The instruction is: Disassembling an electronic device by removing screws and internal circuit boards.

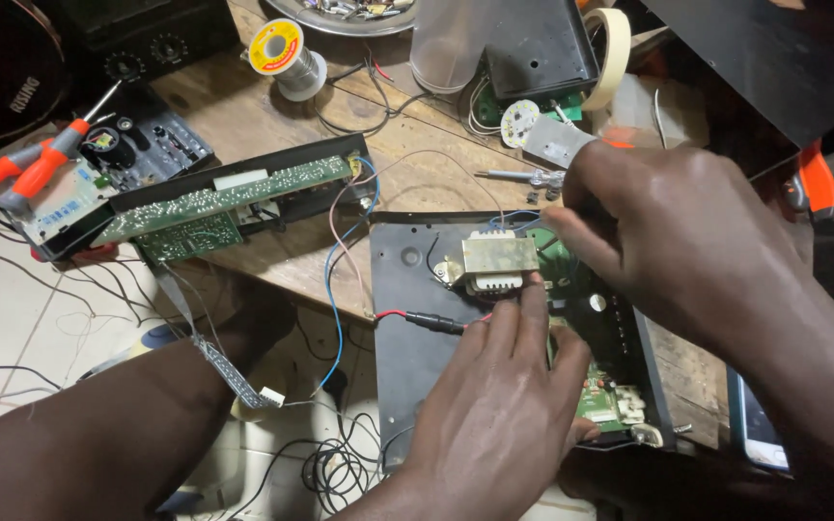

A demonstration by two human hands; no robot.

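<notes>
My left hand [499, 405] rests on an opened black metal chassis [407, 289], its fingertips touching the base of a small metal transformer [489, 262] and lying over a red and black wire [431, 321]. My right hand [673, 236] reaches in from the right above the chassis, its fingers closed around a grey tool handle [554, 143] that sticks up past the thumb. The tool's tip is hidden behind the hand. A green circuit board [598, 400] lies in the chassis beneath both hands.
A long green circuit board in a black front panel [229, 198] lies to the left, with red-handled pliers [26, 169] beyond it. A solder spool [282, 53], tape roll [612, 53], screwdriver [518, 177] and loose wires crowd the wooden bench. A phone [755, 434] lies at the right edge.
</notes>
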